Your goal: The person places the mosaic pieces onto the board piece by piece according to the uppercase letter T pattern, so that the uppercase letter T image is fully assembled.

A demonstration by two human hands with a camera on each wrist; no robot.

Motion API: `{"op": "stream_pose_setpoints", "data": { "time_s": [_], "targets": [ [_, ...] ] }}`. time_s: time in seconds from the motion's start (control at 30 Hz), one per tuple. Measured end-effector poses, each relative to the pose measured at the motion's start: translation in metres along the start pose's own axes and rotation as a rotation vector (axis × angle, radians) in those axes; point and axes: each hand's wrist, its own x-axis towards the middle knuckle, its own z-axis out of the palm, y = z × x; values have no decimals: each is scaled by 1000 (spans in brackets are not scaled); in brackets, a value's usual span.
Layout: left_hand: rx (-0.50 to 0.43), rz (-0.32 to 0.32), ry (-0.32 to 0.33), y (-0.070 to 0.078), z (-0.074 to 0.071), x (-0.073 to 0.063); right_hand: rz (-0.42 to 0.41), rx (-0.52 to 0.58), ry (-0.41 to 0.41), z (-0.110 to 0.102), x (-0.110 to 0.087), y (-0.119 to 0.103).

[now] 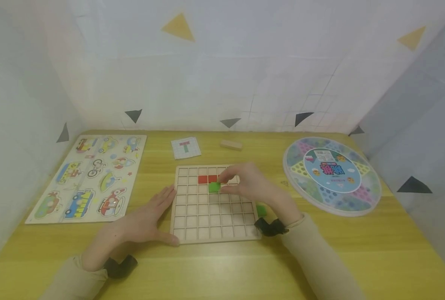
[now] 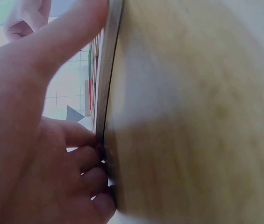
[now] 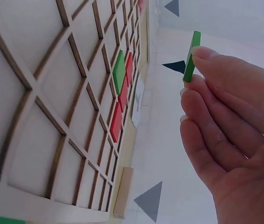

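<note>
A wooden grid board [image 1: 192,210] lies flat on the table. My right hand [image 1: 246,183] pinches a green square tile [image 3: 196,44] between thumb and fingertips, held up off the board. On the grid, several cells in from the edges, red tiles [image 3: 116,122] sit in a row, with another green tile [image 3: 118,73] beside the middle one. In the head view the right fingers partly cover this group. My left hand [image 1: 143,223] is spread at the board's left side, its fingertips against that edge and the thumb at the near corner.
More green [image 1: 261,210] shows beside the board's right edge, under the right wrist. Behind the board lie a pattern card [image 1: 186,148] with a T shape and a small wooden block [image 1: 231,145]. A vehicle puzzle [image 1: 89,179] is at left, a round game board [image 1: 331,175] at right.
</note>
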Motion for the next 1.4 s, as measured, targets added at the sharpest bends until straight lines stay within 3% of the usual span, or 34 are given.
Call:
{"op": "stream_pose_setpoints", "data": {
  "time_s": [0.5,0.97,1.2,1.4],
  "targets": [
    [5,-6,0,-2,1,0,-45,4,-13,18,8,10],
    [7,0,-2,-3,1,0,-3,58,-31,26,10,22],
    [5,-4,-3,0,0,0,55,101,-79,27,9,26],
    [6,-11,-3,1,-1,-1,53,90,-104,29,9,27]
  ]
}}
